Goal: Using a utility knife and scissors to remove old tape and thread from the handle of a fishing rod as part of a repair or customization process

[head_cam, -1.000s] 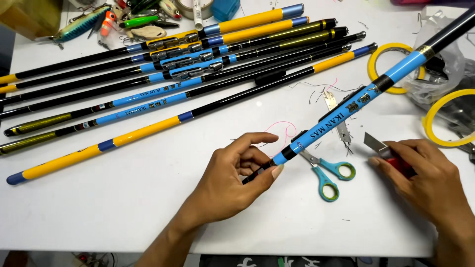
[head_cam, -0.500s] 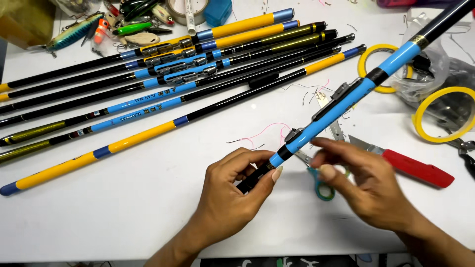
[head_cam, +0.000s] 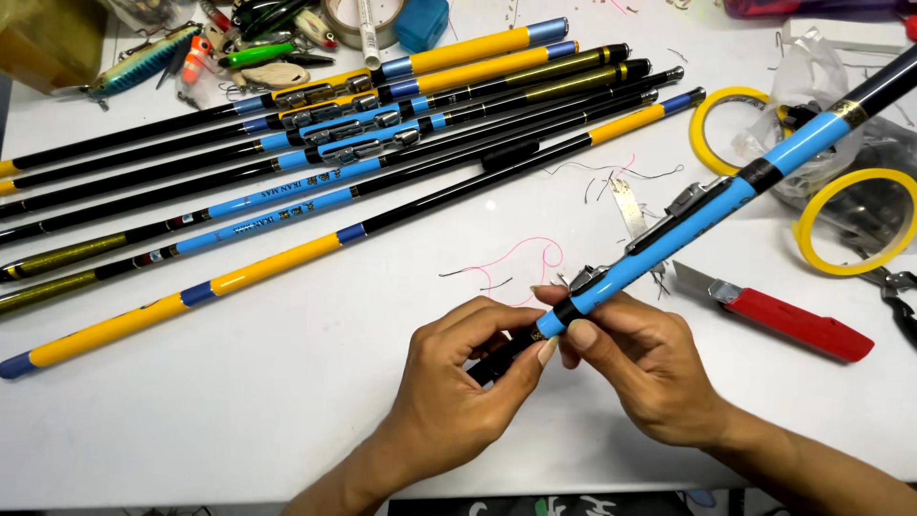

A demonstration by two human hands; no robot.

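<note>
A blue and black fishing rod (head_cam: 702, 205) with a metal reel seat runs from the lower middle up to the top right corner. My left hand (head_cam: 458, 377) grips its black butt end between thumb and fingers. My right hand (head_cam: 640, 358) pinches the rod just above, at the black band where the blue section starts, fingertips touching the left hand's. A red-handled utility knife (head_cam: 783, 315) lies on the white table (head_cam: 287, 392) right of my right hand. Pink thread (head_cam: 521, 258) curls on the table behind the hands.
Several black, blue and yellow fishing rods (head_cam: 315, 162) lie in a row across the upper left. Fishing lures (head_cam: 172, 57) and a tape roll sit at the top. Two yellow tape rings (head_cam: 850, 225) and clear plastic lie at the right, pliers (head_cam: 898, 301) by the edge.
My right hand let go of the red-handled knife, which now lies on the table, and moved left onto the rod beside my left hand. The scissors are now hidden under my right hand.
</note>
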